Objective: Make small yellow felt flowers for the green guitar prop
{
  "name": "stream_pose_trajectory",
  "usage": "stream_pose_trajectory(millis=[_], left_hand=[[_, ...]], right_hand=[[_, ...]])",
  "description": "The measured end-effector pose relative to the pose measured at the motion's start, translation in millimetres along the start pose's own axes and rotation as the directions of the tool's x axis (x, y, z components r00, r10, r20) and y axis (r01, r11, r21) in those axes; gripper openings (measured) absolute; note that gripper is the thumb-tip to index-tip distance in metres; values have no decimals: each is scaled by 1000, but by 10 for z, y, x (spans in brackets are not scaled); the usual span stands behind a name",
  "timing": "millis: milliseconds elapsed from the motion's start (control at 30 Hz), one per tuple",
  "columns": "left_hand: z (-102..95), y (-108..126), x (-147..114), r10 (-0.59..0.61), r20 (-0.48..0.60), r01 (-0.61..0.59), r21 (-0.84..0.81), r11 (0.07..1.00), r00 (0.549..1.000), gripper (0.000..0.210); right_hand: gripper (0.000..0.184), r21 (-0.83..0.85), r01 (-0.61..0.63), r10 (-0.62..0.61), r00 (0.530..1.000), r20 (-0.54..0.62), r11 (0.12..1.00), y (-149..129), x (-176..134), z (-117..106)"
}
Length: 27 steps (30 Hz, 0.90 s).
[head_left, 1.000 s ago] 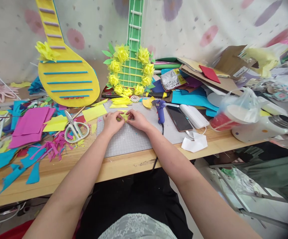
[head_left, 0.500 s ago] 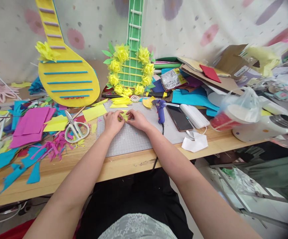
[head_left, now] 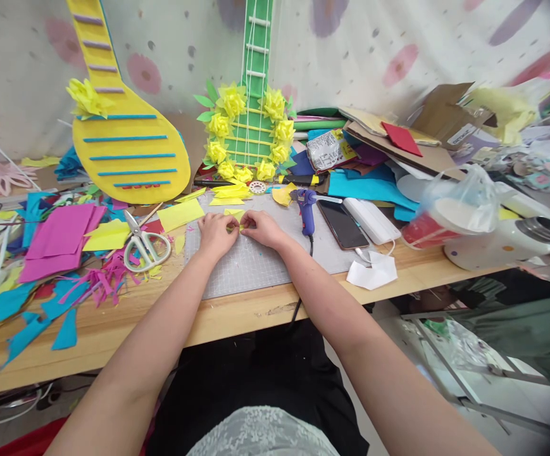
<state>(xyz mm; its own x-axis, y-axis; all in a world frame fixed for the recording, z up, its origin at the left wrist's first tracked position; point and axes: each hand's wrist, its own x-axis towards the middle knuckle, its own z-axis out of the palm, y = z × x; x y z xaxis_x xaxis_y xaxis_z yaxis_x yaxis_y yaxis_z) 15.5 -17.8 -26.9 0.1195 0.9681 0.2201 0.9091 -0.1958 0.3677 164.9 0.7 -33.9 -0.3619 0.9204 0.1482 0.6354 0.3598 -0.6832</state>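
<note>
My left hand point(head_left: 217, 234) and my right hand point(head_left: 261, 228) almost meet over the grey cutting mat point(head_left: 250, 272). Their fingers are closed on a small piece of yellow paper point(head_left: 233, 213), largely covered by the hands. Just behind them lie several yellow paper strips point(head_left: 230, 192) and a white ring-shaped disc point(head_left: 257, 187). Right of my right hand stands a purple glue gun point(head_left: 307, 215), its nozzle pointing right. Scissors with pale handles point(head_left: 145, 250) lie to the left of my left hand.
A yellow cardboard instrument point(head_left: 132, 149) and a green one point(head_left: 256, 126) trimmed with yellow paper flowers lean at the back. Magenta sheets point(head_left: 61, 240) and scraps cover the left. A phone point(head_left: 343, 225), white power bank point(head_left: 372, 221), bagged cup point(head_left: 445, 221) and open bottle point(head_left: 483, 247) stand right.
The yellow paper between my hands has shifted slightly, and less of it shows between the fingertips. Both hands stay in nearly the same place.
</note>
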Motion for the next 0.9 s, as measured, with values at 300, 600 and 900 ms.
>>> stream_pose_trajectory(millis=[300,600,900], left_hand=[[2,5,-30,46,-30,-44,61,997,999,17],[2,60,-64,26,-28,-23,82,996,999,29],[7,17,-38,-3,-15,4,54,999,1000,14]], right_hand=[[21,175,-46,40,998,37,984,84,30,-25],[26,88,-49,49,999,4,995,54,18,-10],[25,-103,-35,33,999,-22,994,-83,-42,-1]])
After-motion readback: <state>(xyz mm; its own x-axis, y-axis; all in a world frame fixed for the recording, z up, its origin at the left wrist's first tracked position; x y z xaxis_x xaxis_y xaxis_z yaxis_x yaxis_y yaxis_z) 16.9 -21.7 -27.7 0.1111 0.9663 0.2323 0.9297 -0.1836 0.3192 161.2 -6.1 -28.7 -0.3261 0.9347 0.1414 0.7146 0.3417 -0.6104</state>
